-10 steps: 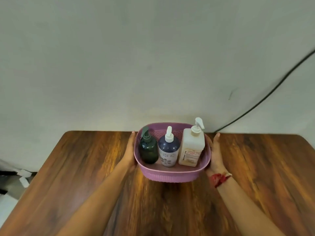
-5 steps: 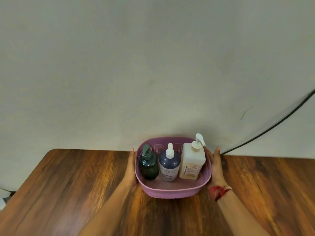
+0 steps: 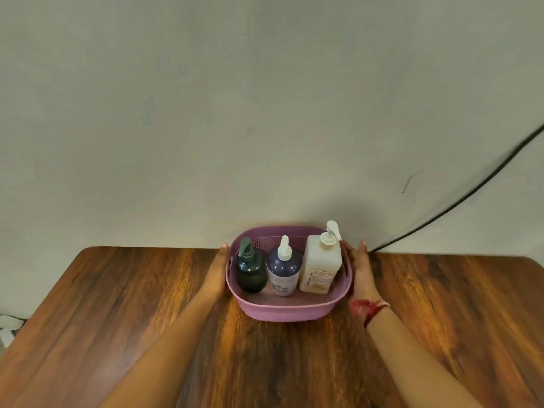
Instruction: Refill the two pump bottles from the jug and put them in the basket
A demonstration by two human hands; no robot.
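Note:
A purple basket (image 3: 287,312) sits at the far edge of the wooden table, against the wall. Three pump bottles stand upright inside it: a dark green one (image 3: 250,273) on the left, a dark blue one with a white pump (image 3: 284,273) in the middle, and a pale square one with a white pump (image 3: 321,267) on the right. My left hand (image 3: 216,273) lies flat against the basket's left side. My right hand (image 3: 360,270) presses its right side, with a red thread on the wrist. No jug is in view.
The wooden table (image 3: 117,319) has rounded far corners and reaches the grey wall (image 3: 265,113). A black cable (image 3: 459,201) runs down the wall to the table's back edge, just right of my right hand.
The basket, held between both hands, has slid away from me toward the wall. The view has tilted up and then settled slightly.

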